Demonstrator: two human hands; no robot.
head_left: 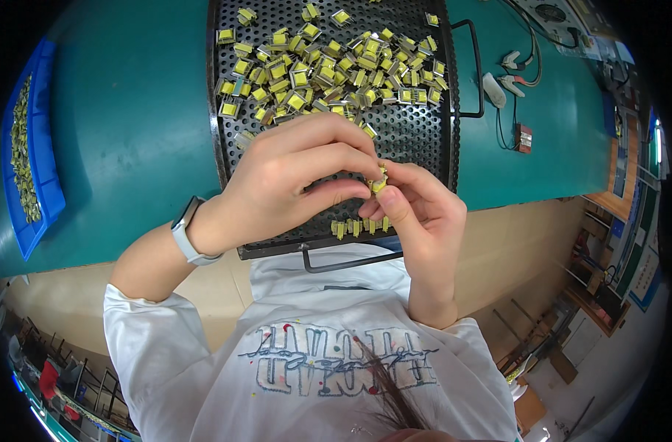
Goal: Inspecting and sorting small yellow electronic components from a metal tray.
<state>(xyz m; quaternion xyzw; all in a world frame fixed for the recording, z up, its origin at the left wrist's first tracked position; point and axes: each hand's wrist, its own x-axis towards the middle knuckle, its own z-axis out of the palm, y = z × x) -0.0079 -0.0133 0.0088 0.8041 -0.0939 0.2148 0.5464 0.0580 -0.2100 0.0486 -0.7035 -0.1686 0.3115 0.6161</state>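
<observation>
Pinching a small yellow component (380,184) between thumb and fingertips, the right hand (426,206) supports the part above the near portion of a dark perforated tray (413,132); the left hand (295,166) reaches in from the opposite side, its thumb and fingers curved, their tips at the left side of the same component; whether those left fingertips are pressed together on the part cannot be told, since the contact area is small and partly covered.

Beyond the hands, a loose pile of yellow-and-metal components (325,70) covers much of the far half of the tray, lying at mixed angles; nearer the body, below the held part, a short row of components (358,227) stands side by side close to the near edge; one bar handle (471,70) projects from the tray's right side, another bar handle (350,262) from its near side.

The tray rests on a green work surface (137,110); at far left, a blue bin (52,199) contains many small parts (23,147); a watch (185,232) encircles the left wrist.
</observation>
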